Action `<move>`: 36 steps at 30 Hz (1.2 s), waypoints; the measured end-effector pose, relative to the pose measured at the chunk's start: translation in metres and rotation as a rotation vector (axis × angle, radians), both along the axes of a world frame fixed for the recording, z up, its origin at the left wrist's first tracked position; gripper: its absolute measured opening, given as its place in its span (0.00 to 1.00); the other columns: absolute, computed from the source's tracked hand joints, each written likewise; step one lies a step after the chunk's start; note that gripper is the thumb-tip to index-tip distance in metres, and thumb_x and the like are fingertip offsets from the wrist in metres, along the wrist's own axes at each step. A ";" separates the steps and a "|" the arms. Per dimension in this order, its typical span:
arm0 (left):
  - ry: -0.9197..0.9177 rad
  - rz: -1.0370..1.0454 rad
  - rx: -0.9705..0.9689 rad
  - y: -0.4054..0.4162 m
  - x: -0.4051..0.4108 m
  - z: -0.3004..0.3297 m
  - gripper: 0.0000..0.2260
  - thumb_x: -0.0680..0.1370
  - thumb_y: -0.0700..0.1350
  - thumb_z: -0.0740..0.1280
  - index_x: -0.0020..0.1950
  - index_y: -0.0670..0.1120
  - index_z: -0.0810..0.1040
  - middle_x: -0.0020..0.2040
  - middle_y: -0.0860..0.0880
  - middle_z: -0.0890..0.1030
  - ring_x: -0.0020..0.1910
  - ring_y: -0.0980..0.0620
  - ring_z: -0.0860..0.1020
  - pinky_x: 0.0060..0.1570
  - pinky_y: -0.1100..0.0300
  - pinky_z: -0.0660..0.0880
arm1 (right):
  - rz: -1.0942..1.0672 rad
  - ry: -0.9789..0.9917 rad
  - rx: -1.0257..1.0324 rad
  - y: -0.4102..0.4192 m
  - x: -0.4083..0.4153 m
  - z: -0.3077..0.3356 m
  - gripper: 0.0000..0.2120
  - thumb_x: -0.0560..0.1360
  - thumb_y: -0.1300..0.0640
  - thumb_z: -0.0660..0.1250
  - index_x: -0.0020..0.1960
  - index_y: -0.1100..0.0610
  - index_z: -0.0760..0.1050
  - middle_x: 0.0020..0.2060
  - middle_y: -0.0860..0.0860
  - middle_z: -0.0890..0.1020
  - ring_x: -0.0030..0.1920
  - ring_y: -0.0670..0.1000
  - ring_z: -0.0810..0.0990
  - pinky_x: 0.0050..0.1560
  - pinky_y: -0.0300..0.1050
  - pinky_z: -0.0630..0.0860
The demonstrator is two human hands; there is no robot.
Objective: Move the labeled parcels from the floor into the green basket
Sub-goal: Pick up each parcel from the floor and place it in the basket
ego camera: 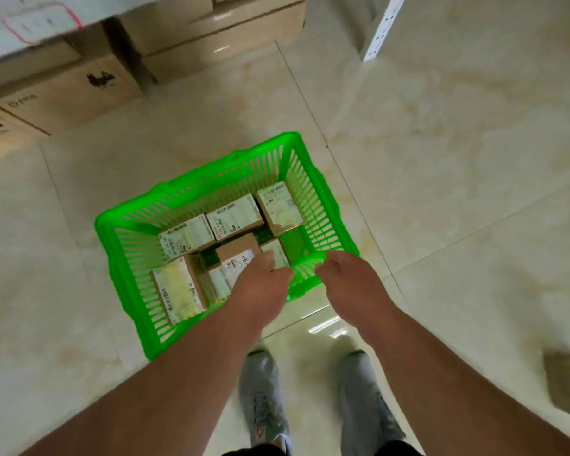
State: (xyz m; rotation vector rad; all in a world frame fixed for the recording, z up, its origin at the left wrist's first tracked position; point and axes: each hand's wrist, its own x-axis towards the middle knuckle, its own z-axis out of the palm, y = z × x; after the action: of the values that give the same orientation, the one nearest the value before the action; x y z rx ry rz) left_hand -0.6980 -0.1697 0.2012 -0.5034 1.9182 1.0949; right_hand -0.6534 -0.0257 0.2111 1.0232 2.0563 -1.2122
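The green basket (125, 222) stands on the tiled floor in front of me. Several brown parcels with white labels lie inside it, among them one at the far right (280, 205) and one at the near left (178, 291). My left hand (260, 287) hangs over the basket's near side, palm down. Its thumb and fingertips rest at a small labeled parcel (278, 253); whether it grips that parcel is hidden. My right hand (346, 281) hovers by the basket's near right corner, fingers loosely curled, nothing in it. Another brown parcel (566, 383) lies blurred on the floor at far right.
Large cardboard boxes (66, 90) are stacked along the far left, with more behind them (218, 34). A white power strip (380, 31) lies on the floor at top right. My grey shoes (264, 399) stand just behind the basket.
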 end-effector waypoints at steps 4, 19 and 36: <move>0.022 -0.152 -0.006 0.037 0.011 0.016 0.25 0.81 0.50 0.65 0.78 0.52 0.69 0.74 0.54 0.74 0.68 0.50 0.77 0.68 0.48 0.73 | -0.213 0.012 -0.041 0.035 0.042 0.014 0.22 0.78 0.51 0.65 0.70 0.55 0.75 0.67 0.52 0.80 0.65 0.53 0.78 0.64 0.45 0.70; -0.141 -0.431 0.090 0.287 0.205 0.013 0.26 0.80 0.47 0.68 0.78 0.52 0.68 0.75 0.53 0.74 0.71 0.52 0.74 0.75 0.48 0.68 | -0.801 -0.115 -0.038 0.250 0.317 -0.023 0.03 0.77 0.51 0.65 0.51 0.46 0.75 0.46 0.47 0.80 0.47 0.50 0.78 0.49 0.45 0.76; -0.259 -0.706 0.022 0.491 0.400 -0.024 0.26 0.78 0.47 0.68 0.76 0.47 0.71 0.75 0.48 0.75 0.71 0.50 0.74 0.74 0.46 0.68 | -1.062 -0.170 -0.017 0.465 0.519 -0.051 0.07 0.76 0.52 0.67 0.53 0.47 0.80 0.46 0.44 0.78 0.41 0.48 0.74 0.43 0.41 0.69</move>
State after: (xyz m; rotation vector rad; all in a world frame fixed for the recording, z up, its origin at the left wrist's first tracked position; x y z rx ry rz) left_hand -0.2981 0.3212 0.1769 0.0601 1.6488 0.5546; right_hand -0.1340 0.4398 0.1603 2.2458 1.3178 -1.4987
